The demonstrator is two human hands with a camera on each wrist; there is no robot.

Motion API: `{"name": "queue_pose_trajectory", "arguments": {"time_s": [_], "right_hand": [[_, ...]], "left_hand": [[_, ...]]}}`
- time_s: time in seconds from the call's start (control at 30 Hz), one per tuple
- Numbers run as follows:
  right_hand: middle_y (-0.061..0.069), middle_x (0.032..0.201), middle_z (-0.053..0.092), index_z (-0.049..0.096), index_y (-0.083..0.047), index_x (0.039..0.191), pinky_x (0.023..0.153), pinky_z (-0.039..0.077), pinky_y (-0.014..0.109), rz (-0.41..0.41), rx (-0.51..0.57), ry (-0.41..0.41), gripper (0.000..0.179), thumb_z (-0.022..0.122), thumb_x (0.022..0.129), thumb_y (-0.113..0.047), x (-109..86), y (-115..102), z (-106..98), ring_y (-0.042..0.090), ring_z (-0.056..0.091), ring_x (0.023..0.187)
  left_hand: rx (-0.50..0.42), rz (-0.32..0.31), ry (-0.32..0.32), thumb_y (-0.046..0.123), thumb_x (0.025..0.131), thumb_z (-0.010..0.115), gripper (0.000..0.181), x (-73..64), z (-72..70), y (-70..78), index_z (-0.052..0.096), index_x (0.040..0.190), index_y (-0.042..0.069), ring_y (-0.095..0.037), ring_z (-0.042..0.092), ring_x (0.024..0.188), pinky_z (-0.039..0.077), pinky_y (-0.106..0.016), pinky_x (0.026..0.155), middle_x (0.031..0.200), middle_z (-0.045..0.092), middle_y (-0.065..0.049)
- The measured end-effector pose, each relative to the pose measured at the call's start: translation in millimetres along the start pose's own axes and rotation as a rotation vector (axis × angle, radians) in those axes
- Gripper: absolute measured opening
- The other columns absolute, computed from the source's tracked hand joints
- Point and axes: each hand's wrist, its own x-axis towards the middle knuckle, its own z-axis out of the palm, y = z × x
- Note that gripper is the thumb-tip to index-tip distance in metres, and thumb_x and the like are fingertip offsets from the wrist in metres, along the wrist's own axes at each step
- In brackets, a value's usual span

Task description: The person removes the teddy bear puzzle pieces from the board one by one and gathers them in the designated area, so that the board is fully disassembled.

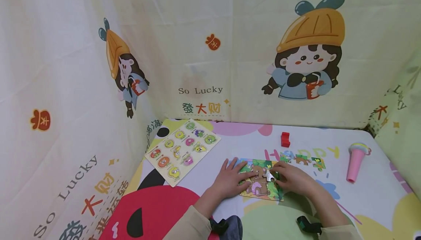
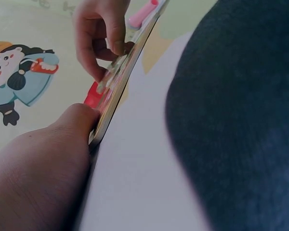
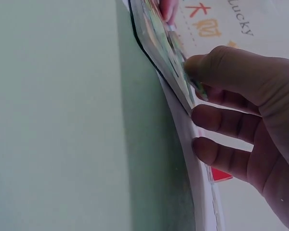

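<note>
A jigsaw puzzle board with a brown bear picture lies on the table before me. My left hand rests on its left side with fingers spread and fairly straight; in the left wrist view the thumb lies along the board's edge. Over the right side, my right hand pinches a small green puzzle piece between thumb and index finger, close above the board. A shiny bare-looking gap shows beside those fingertips. Behind the right hand lie several loose puzzle pieces.
At the back left lies a board of fruit pictures. A small red block-like object stands behind the puzzle, and a pink toy microphone lies to the right. Printed curtains close off the table's back and sides.
</note>
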Motion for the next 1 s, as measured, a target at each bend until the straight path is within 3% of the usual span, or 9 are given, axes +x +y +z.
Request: {"name": "queue_pose_trajectory", "arguments": {"time_s": [0.23, 0.37, 0.43, 0.53, 0.63, 0.7, 0.83, 1.0], "right_hand": [[0.002, 0.123, 0.063, 0.068, -0.016, 0.122, 0.081, 0.058, 0.036, 0.073, 0.000, 0.026, 0.041, 0.078, 0.083, -0.025, -6.6, 6, -3, 0.014, 0.061, 0.097], [0.000, 0.119, 0.062, 0.066, -0.018, 0.123, 0.071, 0.052, 0.027, 0.146, 0.057, 0.027, 0.041, 0.077, 0.084, -0.024, -15.7, 12, -9, 0.008, 0.054, 0.087], [-0.001, 0.116, 0.061, 0.066, -0.018, 0.123, 0.073, 0.051, 0.029, 0.156, 0.062, 0.053, 0.041, 0.077, 0.084, -0.023, -22.3, 17, -11, 0.012, 0.056, 0.093], [0.003, 0.118, 0.060, 0.066, -0.017, 0.122, 0.070, 0.048, 0.026, 0.156, 0.086, 0.090, 0.041, 0.078, 0.083, -0.022, -34.3, 27, -15, 0.011, 0.055, 0.089], [0.004, 0.111, 0.060, 0.067, -0.015, 0.120, 0.066, 0.046, 0.023, 0.154, 0.117, 0.112, 0.040, 0.079, 0.083, -0.021, -46.4, 39, -19, 0.003, 0.052, 0.081], [0.000, 0.102, 0.060, 0.067, -0.013, 0.120, 0.061, 0.042, 0.021, 0.157, 0.138, 0.126, 0.039, 0.079, 0.083, -0.019, -54.7, 48, -22, -0.003, 0.046, 0.072], [-0.011, 0.085, 0.053, 0.066, -0.011, 0.117, 0.059, 0.041, 0.021, 0.163, 0.128, 0.169, 0.037, 0.079, 0.082, -0.016, -70.7, 62, -27, -0.006, 0.043, 0.069], [-0.010, 0.086, 0.053, 0.066, -0.011, 0.115, 0.058, 0.038, 0.021, 0.181, 0.108, 0.174, 0.036, 0.079, 0.082, -0.016, -85.9, 76, -35, -0.006, 0.041, 0.069]], "left_hand": [[-0.019, 0.009, 0.005, 0.062, 0.101, 0.031, 0.045, 0.1, -1.1, 0.1, 0.025, 0.146, 0.062, -0.032, 0.024, 0.152, 0.021, -0.061, 0.119, 0.162, 0.029, 0.008], [-0.024, 0.008, 0.001, 0.062, 0.101, 0.031, 0.045, -0.3, -2.6, 0.3, 0.026, 0.146, 0.062, -0.033, 0.023, 0.152, 0.020, -0.061, 0.119, 0.162, 0.029, 0.008], [-0.028, 0.004, -0.002, 0.062, 0.101, 0.031, 0.045, -0.5, -3.3, 0.8, 0.027, 0.145, 0.062, -0.032, 0.023, 0.152, 0.020, -0.061, 0.119, 0.162, 0.029, 0.008], [-0.029, -0.002, -0.007, 0.062, 0.101, 0.031, 0.045, -0.7, -4.1, 1.6, 0.028, 0.145, 0.062, -0.032, 0.022, 0.152, 0.019, -0.061, 0.120, 0.162, 0.029, 0.008], [-0.028, -0.004, -0.005, 0.062, 0.100, 0.032, 0.045, -0.9, -4.9, 2.1, 0.028, 0.145, 0.062, -0.032, 0.023, 0.152, 0.019, -0.061, 0.119, 0.162, 0.030, 0.008], [-0.027, -0.004, -0.005, 0.062, 0.100, 0.032, 0.045, -1.0, -5.2, 2.1, 0.028, 0.145, 0.062, -0.032, 0.023, 0.152, 0.020, -0.061, 0.119, 0.162, 0.030, 0.008], [-0.026, -0.004, -0.006, 0.062, 0.100, 0.032, 0.045, -1.1, -4.9, 1.9, 0.028, 0.145, 0.062, -0.032, 0.023, 0.152, 0.020, -0.061, 0.119, 0.162, 0.030, 0.008], [-0.026, -0.006, -0.009, 0.062, 0.101, 0.031, 0.044, -1.4, -5.3, 2.1, 0.027, 0.145, 0.062, -0.032, 0.022, 0.152, 0.020, -0.061, 0.119, 0.162, 0.029, 0.008]]}}
